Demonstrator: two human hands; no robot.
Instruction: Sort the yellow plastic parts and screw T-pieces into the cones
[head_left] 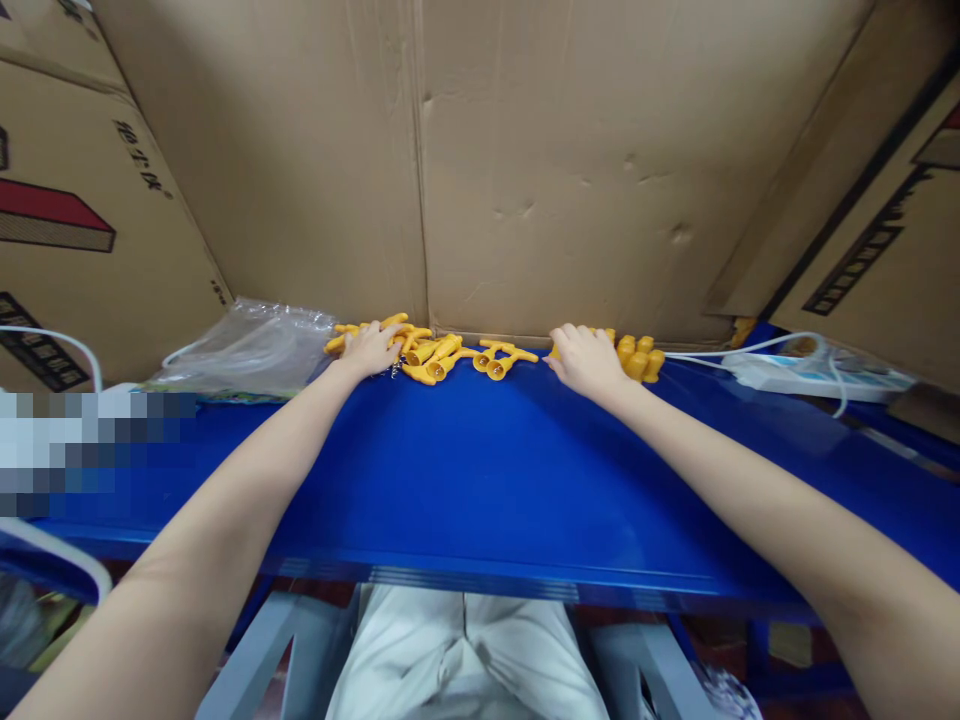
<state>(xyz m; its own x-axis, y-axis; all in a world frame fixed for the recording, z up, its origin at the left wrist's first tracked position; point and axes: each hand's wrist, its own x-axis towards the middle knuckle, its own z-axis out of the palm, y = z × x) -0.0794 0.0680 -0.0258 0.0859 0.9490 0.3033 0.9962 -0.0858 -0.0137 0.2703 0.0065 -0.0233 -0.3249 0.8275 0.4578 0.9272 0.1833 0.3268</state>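
Note:
My left hand rests on a heap of yellow plastic pieces at the back of the blue table. Its fingers lie spread over the pieces, with their tips partly out of sight. Small metal bits show just under it. Two branched yellow pieces with round open ends lie between my hands, apart from the heap. On the right, my right hand touches a close group of upright yellow stubby pieces, thumb apart from the fingers. Some of that group is hidden behind the hand.
Tall cardboard stands right behind the pieces, with printed boxes at the left. A clear plastic bag lies left of the heap. A white power strip with cables sits at the right. The blue table's front edge is near my lap.

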